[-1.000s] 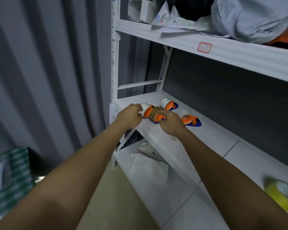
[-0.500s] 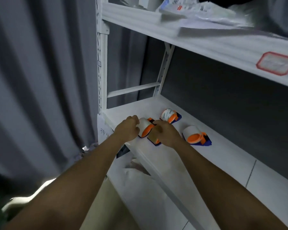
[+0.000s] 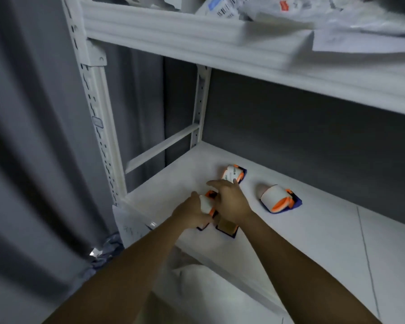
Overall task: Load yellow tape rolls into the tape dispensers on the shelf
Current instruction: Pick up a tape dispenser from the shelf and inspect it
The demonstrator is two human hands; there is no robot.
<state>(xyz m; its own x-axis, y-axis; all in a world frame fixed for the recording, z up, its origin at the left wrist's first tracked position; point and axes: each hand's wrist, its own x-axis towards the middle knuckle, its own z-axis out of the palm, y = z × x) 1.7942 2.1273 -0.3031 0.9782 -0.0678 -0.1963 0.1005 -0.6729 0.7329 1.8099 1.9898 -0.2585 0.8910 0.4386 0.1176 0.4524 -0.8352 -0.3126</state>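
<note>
On the white shelf (image 3: pixel 313 235) my left hand (image 3: pixel 192 212) grips a white and orange tape dispenser (image 3: pixel 207 203) near the front left corner. My right hand (image 3: pixel 232 202) hovers just right of it with fingers stretched out, over a brown-topped dispenser on a dark blue base (image 3: pixel 227 226). Two more orange and white dispensers lie further back: one (image 3: pixel 233 174) behind my right hand, one (image 3: pixel 277 199) to the right. No yellow tape roll shows in this view.
An upper shelf (image 3: pixel 220 40) with papers and plastic bags hangs overhead. A white upright post (image 3: pixel 98 127) stands at the left, with a grey curtain (image 3: pixel 33 136) beyond it. A white bag (image 3: pixel 208 284) lies on the lower shelf beneath my arms.
The view has swung left and closer, and the yellow roll at lower right is out of sight. My right hand's fingers have uncurled and lifted from the brown dispenser. My left hand still grips its dispenser.
</note>
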